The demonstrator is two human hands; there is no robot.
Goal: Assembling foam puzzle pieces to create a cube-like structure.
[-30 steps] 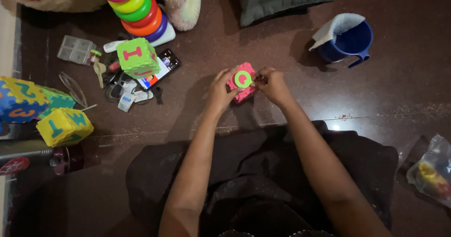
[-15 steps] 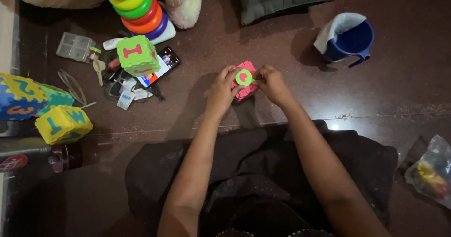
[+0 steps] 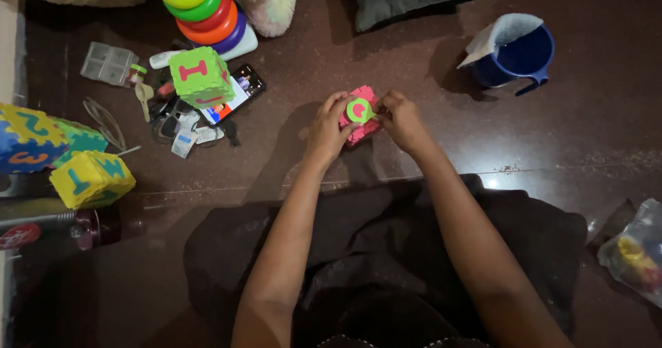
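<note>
Head view: left hand (image 3: 328, 131) and right hand (image 3: 403, 119) still grip pink foam tile (image 3: 358, 123), green ring (image 3: 359, 109) rotated.

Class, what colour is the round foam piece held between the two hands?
Green round piece, pink centre; head view.

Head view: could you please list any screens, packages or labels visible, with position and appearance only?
Phone: on the floor left of the hands, partly under a green foam cube; dark slab, lit multicoloured screen.
Plastic bag: far right edge; clear, crinkled, yellow and red contents.
Small packets: below the phone; pale, flat.
</note>
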